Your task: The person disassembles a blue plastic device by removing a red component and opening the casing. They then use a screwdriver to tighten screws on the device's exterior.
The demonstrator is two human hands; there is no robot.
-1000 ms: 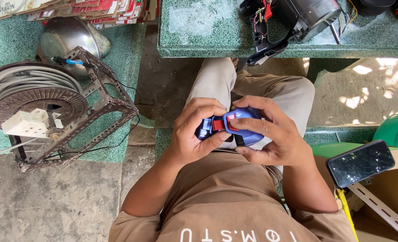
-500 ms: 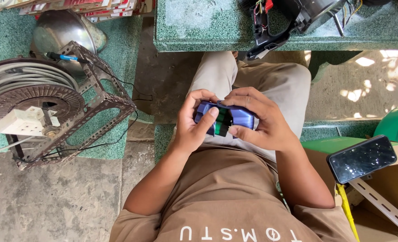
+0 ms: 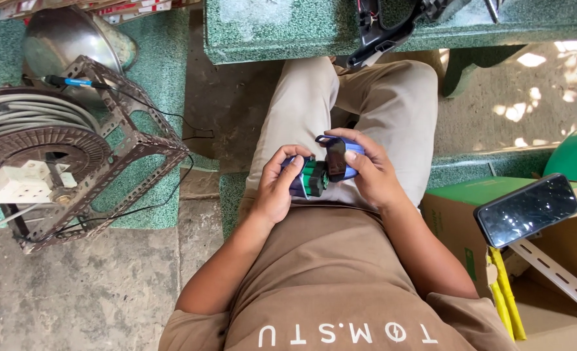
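— What sits at the centre of the frame?
— A blue battery pack [image 3: 305,179] with green cells showing, held over the person's lap. The left hand [image 3: 277,185] is curled around its lower half; the right hand [image 3: 370,170] grips the blue casing shell [image 3: 336,158] just beside it, thumb pressed on top.

— And around them?
— Above, the edge of a green stone table [image 3: 288,32] carries a black device with wires [image 3: 392,23]. At the left, a cable reel [image 3: 32,143] sits in a metal frame, a white socket block [image 3: 15,183] on it, with a steel bowl [image 3: 71,39] in the upper left. At the right, a phone [image 3: 527,209] rests on a cardboard box [image 3: 457,214].
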